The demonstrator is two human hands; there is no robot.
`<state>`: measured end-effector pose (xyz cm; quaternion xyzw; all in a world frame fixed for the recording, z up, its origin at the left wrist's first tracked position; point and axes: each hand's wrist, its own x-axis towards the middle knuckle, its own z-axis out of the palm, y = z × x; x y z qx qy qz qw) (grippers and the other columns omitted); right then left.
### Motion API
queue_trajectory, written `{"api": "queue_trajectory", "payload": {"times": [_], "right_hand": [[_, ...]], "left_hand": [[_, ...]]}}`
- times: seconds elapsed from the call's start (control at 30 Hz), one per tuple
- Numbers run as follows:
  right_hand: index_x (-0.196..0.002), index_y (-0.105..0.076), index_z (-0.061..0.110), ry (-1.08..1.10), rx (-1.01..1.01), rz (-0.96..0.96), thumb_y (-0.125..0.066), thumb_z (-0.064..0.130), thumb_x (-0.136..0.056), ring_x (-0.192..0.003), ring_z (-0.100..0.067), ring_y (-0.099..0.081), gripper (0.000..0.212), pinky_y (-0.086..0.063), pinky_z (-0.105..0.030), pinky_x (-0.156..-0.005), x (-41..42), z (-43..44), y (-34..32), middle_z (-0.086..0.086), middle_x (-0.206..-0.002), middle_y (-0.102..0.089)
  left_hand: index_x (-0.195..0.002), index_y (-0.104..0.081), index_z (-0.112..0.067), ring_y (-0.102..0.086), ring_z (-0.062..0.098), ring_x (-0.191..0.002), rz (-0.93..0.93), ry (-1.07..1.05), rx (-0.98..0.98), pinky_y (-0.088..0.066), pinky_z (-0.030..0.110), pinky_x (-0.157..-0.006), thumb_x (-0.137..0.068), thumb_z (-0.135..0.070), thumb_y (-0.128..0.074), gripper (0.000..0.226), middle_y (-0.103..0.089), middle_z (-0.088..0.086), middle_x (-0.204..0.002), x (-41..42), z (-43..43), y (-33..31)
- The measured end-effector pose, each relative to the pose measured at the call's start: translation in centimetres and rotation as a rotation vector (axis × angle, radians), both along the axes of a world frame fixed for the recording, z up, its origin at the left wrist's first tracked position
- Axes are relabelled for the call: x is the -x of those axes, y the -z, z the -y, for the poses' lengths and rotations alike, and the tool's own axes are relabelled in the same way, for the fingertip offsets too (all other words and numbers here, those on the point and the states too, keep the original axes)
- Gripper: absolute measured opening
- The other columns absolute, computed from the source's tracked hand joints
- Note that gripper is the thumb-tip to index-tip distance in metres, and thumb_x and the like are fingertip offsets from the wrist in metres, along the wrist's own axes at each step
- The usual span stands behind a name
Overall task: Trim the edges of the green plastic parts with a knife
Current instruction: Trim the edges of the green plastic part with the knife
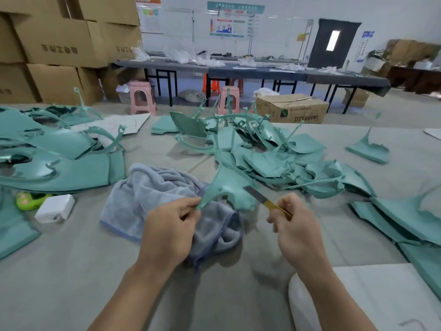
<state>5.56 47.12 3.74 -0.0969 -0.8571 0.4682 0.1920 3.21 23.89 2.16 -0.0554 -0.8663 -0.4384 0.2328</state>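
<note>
Head view, only cam. Left hand (170, 226) pinches the thin lower tip of a green plastic part (230, 187), holding it up over a grey-blue towel (167, 199) on the worktop (71, 271). Right hand (292, 222) is curled round the yellow handle of a utility knife (265, 199), blade extended, laid against the part's right-hand edge. So: trimming stroke in hand, this part not done.

Risks, my read:
- Grip on the part is a fingertip pinch at one narrow end. Blade load on the far edge can twist or flick the part out, and the blade skips.
- The part hangs in the air with nothing seen backing it. It looks thin, so it will likely flex under the knife and give a gouged or wavy edge.
- The blade points up and left, roughly toward the part body, and the left fingers sit close below. A slip along the edge could reach them.
- The towel is bunched right under the work; a dropped blade tip could snag it.

Room and edges:
- Pile of green parts (286, 158) lies just right of and behind the hands; more green panels (59, 151) left, further ones far right.
- White adapter block (55, 209) and a small green toy-like item (31, 199) sit left, well apart.
- Open worktop is near the body, below the towel. A white rounded object (358, 295) crowds the lower right, near the right forearm.
</note>
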Motion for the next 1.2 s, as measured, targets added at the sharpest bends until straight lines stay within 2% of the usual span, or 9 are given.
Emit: {"api": "queue_trajectory", "payload": {"times": [0.1, 0.2, 0.3, 0.43, 0.53, 0.67, 0.77, 1.0, 1.2], "right_hand": [[-0.086, -0.059, 0.011, -0.041, 0.285, -0.078, -0.062, 0.009, -0.098, -0.075, -0.016, -0.062, 0.013, -0.051, -0.044, -0.071, 0.0, 1.2, 0.1, -0.004, -0.083, -0.069], [-0.084, -0.056, 0.005, -0.079, 0.551, -0.120, -0.061, 0.006, -0.100, -0.108, 0.007, -0.061, 0.017, -0.045, -0.020, -0.087, 0.3, 1.1, -0.1, 0.013, -0.117, -0.070], [-0.088, -0.054, -0.001, -0.103, 0.620, -0.087, -0.061, 0.002, -0.099, -0.129, 0.003, -0.052, 0.014, -0.041, -0.025, -0.107, 0.4, 0.8, -0.2, 0.009, -0.135, -0.062], [-0.082, -0.059, 0.014, -0.244, 0.847, 0.145, -0.061, 0.007, -0.099, -0.081, -0.020, -0.061, 0.018, -0.049, -0.037, -0.075, -0.1, 1.2, -0.8, -0.007, -0.087, -0.066], [-0.089, -0.061, 0.013, -0.334, 1.132, 0.344, -0.056, 0.009, -0.101, -0.072, -0.026, -0.063, 0.014, -0.053, -0.043, -0.072, -0.4, 0.7, -1.3, -0.014, -0.082, -0.066], [-0.088, -0.059, 0.011, -0.141, 1.266, 0.187, -0.051, 0.009, -0.105, -0.073, -0.024, -0.061, 0.019, -0.053, -0.038, -0.075, 0.1, 1.6, -0.7, -0.013, -0.082, -0.065], [-0.086, -0.055, 0.012, -0.069, 1.326, -0.087, -0.046, 0.007, -0.106, -0.070, -0.017, -0.054, 0.022, -0.046, -0.029, -0.071, 0.0, 2.6, -0.9, -0.009, -0.080, -0.059], [-0.096, -0.051, 0.007, -0.445, 1.310, -0.065, -0.054, 0.009, -0.093, -0.083, -0.028, -0.066, 0.005, -0.058, -0.037, -0.077, -1.8, 4.7, -1.2, -0.021, -0.096, -0.068], [-0.089, -0.054, 0.008, -0.687, 1.320, 0.080, -0.055, 0.008, -0.092, -0.112, -0.031, -0.071, 0.003, -0.059, -0.037, -0.094, -2.1, 5.2, -1.6, -0.024, -0.121, -0.070]], "left_hand": [[-0.097, -0.080, -0.036, -0.065, -0.017, -0.086, 0.052, -0.019, -0.111, -0.047, 0.001, -0.077, -0.086, -0.004, -0.073, 0.034, -0.068, -0.038, -0.080, 0.0, 1.3, -1.2], [-0.082, -0.082, -0.040, -0.076, 0.009, -0.083, 0.129, 0.260, -0.357, -0.053, 0.010, -0.073, -0.085, 0.013, -0.068, 0.055, -0.079, -0.008, -0.084, -0.1, 3.4, -3.2], [-0.086, -0.084, -0.030, -0.076, 0.018, -0.076, 0.182, 0.442, -0.406, -0.057, 0.017, -0.070, -0.080, 0.020, -0.066, 0.053, -0.078, 0.010, -0.085, -0.6, 5.8, -4.1], [-0.089, -0.084, -0.021, -0.077, 0.024, -0.075, 0.238, 0.478, -0.438, -0.059, 0.020, -0.070, -0.071, 0.005, -0.072, 0.034, -0.077, 0.018, -0.083, -0.8, 6.9, -4.0], [-0.082, -0.083, -0.032, -0.076, 0.020, -0.076, 0.132, 0.253, -0.390, -0.059, 0.023, -0.072, -0.074, 0.011, -0.077, 0.044, -0.079, 0.005, -0.082, -0.3, 6.7, -3.2], [-0.093, -0.078, -0.036, -0.061, 0.001, -0.120, -0.125, -0.286, -0.176, -0.045, 0.026, -0.109, -0.080, -0.012, -0.081, 0.028, -0.068, -0.022, -0.123, -0.9, 3.4, -1.9], [-0.120, -0.071, -0.032, -0.050, 0.000, -0.133, -0.289, -0.030, -0.132, -0.034, 0.015, -0.112, -0.087, -0.015, -0.072, 0.038, -0.058, -0.017, -0.140, -2.4, -0.7, -1.3], [-0.152, -0.014, -0.058, -0.025, -0.012, -0.144, 0.167, 0.282, -0.013, -0.030, 0.027, -0.119, -0.072, -0.052, -0.061, 0.093, -0.030, -0.031, -0.157, -3.7, -4.4, 0.2], [-0.143, -0.049, -0.039, -0.063, 0.012, -0.120, 0.178, 0.495, -0.449, -0.051, 0.032, -0.095, -0.074, -0.034, -0.069, 0.072, -0.067, -0.011, -0.129, -3.1, -3.2, 0.4]]}}
